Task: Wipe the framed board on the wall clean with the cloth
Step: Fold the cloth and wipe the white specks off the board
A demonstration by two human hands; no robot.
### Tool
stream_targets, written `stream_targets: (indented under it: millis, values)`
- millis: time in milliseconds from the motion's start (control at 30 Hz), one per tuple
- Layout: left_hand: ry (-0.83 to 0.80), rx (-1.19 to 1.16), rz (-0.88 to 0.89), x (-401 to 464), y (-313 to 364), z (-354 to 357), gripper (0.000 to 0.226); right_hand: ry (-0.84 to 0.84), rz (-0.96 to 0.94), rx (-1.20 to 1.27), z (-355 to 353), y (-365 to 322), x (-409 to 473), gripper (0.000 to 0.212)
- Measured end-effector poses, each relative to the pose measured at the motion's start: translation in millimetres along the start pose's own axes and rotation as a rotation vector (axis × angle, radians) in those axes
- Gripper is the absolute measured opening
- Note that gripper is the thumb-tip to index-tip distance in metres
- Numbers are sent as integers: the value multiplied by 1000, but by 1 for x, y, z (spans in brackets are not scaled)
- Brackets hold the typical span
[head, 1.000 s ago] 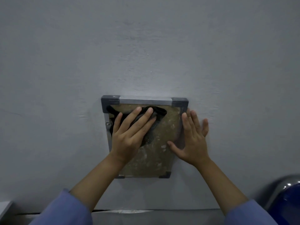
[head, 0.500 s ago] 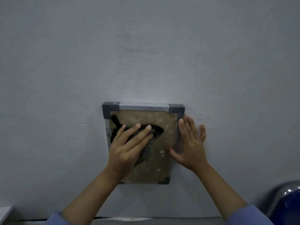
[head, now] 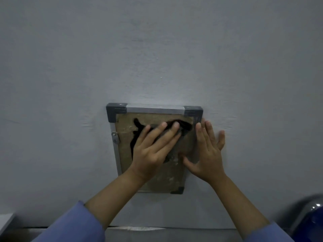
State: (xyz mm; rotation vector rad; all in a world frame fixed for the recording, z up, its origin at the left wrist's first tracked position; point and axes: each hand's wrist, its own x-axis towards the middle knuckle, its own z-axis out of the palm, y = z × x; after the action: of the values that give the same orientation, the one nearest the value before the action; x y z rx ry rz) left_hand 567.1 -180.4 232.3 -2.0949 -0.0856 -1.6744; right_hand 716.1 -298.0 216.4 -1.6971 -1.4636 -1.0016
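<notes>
A small framed board (head: pixel 122 137) with a brown stained face, silver rails and dark grey corner caps hangs on the grey wall. A dark cloth (head: pixel 183 125) lies flat on its upper half. My left hand (head: pixel 153 151) presses the cloth against the board with straight fingers, covering most of it. My right hand (head: pixel 208 151) lies flat with spread fingers over the board's right edge and the wall beside it, its thumb on the board's face.
The grey wall (head: pixel 157 49) fills the view. A ledge (head: pixel 139 229) runs along the bottom. A shiny dark blue rounded object (head: pixel 312 222) sits at the lower right, and a white edge (head: pixel 7 220) shows at the lower left.
My left hand slid the cloth down the board half a second ago and has now pushed it back up and to the right, near the top right corner. My right hand stays put.
</notes>
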Motion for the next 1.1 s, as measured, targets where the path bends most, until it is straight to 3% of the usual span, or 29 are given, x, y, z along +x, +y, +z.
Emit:
stream_targets:
  millis: [233,433,600,767,1100]
  values:
    - [-199,-68,185,-28,3,-18,27,-41,-72,-76,-25,9,1,91]
    - [-29,-53,-32,1,-11,-23,33,-191,-184,-273,-55,25,30,104]
    - [-27,79,-36,9,-2,-6,40,-226,-171,-284,-53,23,35,108]
    - [6,53,1,-3,-1,0,35,-228,-167,-254,-50,24,35,109]
    - [-260,-17,217,-57,14,-5,33,-265,-145,-200,-51,21,35,114]
